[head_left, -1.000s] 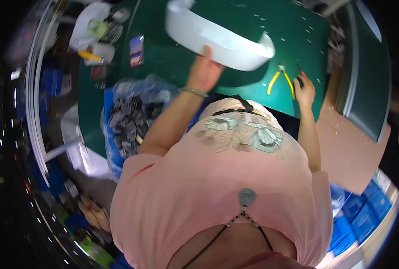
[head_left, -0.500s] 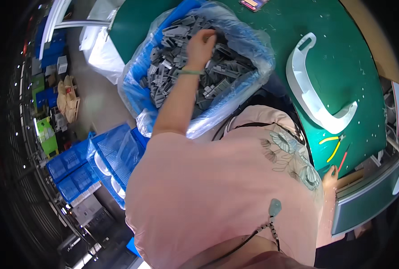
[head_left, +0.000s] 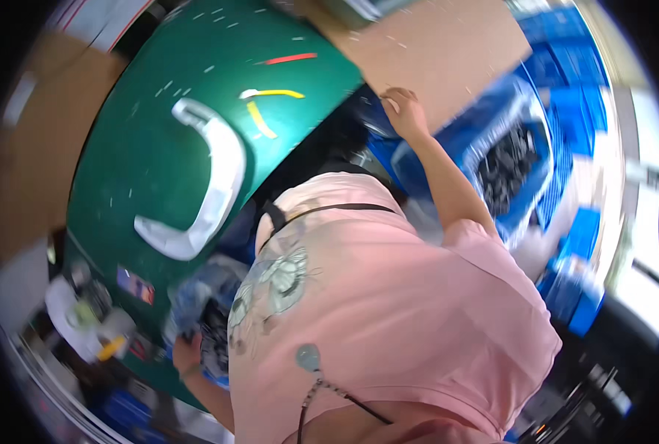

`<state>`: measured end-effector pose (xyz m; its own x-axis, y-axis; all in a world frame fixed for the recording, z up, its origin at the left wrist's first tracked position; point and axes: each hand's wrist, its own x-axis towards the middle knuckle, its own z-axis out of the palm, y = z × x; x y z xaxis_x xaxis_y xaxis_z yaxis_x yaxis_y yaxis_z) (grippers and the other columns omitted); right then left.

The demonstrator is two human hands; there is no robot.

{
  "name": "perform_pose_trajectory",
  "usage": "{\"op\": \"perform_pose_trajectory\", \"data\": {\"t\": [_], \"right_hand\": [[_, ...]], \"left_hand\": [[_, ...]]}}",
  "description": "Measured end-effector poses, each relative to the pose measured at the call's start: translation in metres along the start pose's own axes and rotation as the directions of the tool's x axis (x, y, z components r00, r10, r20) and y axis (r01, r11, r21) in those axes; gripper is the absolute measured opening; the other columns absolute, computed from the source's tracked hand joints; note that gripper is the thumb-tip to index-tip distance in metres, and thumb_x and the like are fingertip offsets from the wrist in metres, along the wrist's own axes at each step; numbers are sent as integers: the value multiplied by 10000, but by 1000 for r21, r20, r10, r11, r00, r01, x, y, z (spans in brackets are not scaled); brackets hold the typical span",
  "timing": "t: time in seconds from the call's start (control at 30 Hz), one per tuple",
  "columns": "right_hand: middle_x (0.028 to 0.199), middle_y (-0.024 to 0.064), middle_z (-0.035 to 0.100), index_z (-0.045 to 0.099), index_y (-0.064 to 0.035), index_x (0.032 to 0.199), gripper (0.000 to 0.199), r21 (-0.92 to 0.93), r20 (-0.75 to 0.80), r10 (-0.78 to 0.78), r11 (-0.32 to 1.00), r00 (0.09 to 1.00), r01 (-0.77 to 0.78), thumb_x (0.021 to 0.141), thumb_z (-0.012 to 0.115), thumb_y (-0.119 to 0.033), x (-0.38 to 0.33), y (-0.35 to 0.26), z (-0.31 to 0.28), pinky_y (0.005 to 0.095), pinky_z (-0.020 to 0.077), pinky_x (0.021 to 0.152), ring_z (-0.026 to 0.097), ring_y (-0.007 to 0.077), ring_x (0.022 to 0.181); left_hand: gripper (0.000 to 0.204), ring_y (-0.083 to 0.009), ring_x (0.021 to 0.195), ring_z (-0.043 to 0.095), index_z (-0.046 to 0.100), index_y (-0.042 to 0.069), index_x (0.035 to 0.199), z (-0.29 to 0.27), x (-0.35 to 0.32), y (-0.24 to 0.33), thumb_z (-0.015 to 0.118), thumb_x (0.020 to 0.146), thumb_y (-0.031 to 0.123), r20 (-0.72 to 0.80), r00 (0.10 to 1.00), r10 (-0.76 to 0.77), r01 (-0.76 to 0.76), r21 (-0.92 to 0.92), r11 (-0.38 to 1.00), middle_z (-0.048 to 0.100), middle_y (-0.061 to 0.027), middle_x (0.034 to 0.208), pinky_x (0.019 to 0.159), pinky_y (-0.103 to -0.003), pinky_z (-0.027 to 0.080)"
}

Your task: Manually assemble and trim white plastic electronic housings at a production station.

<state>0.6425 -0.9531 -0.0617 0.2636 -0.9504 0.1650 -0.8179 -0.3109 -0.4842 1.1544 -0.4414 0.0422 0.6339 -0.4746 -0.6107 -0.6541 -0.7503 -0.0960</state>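
My left hand (head_left: 187,353) is at the rim of a bin lined with clear plastic (head_left: 189,296), beside the dark grey parts (head_left: 214,342) inside it. Blur hides whether its fingers hold anything. Off to the right, my right hand (head_left: 405,112) is held out with bent fingers slightly apart, over the edge of a brown board (head_left: 448,59). I see nothing in it. Between the hands, on the green table (head_left: 152,155), lie a curved white plastic part (head_left: 226,166), spread yellow-handled pliers (head_left: 261,118) and a thin red tool (head_left: 292,58).
At the right stands a second blue-lined bin (head_left: 462,148) of dark parts (head_left: 507,170), with blue crates (head_left: 570,111) behind it. A phone (head_left: 135,285) lies near the table's left edge. White scraps dot the table.
My body and view have turned right. My left hand has come up out of the pile of grey parts to the bin's rim. My right hand has moved away from the red tool.
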Motion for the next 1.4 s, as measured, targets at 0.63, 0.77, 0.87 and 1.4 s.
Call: {"op": "perform_pose_trajectory", "data": {"t": [0.63,0.77,0.87,1.4], "right_hand": [[1369,59,466,480,-210,1314,507,-436,-152,759,523,633,-732,815,571,-223,-76,400,-151,436,427,975,459,290,1238],[1241,146,561,522,-145,1243,376,-558,32,884,404,467,-725,871,515,-197,-83,416,-158,469,481,898,557,334,1132],[1260,190,542,489,-80,1272,529,-555,132,839,504,528,-662,852,558,-394,-88,392,-176,450,459,920,541,345,1140],[953,-9,661,596,-93,1119,333,897,435,19,74,900,-435,876,612,-321,137,-78,-23,194,417,577,610,71,773]], "left_hand": [[413,-90,816,536,436,45,1262,-165,57,434,609,896,128,57,822,567,-153,-936,316,576,-31,1010,698,-267,444],[378,-195,1010,582,520,70,1191,-149,47,449,652,842,133,-39,856,516,0,-997,-76,615,-55,1101,882,-426,447],[319,-223,983,600,577,76,1114,-137,25,447,653,836,213,-76,879,471,56,-964,-260,635,-59,1074,905,-407,456],[240,-142,891,617,605,52,1089,-123,99,316,634,872,148,-281,957,70,-220,-862,-456,647,-36,977,750,-263,499]]}}
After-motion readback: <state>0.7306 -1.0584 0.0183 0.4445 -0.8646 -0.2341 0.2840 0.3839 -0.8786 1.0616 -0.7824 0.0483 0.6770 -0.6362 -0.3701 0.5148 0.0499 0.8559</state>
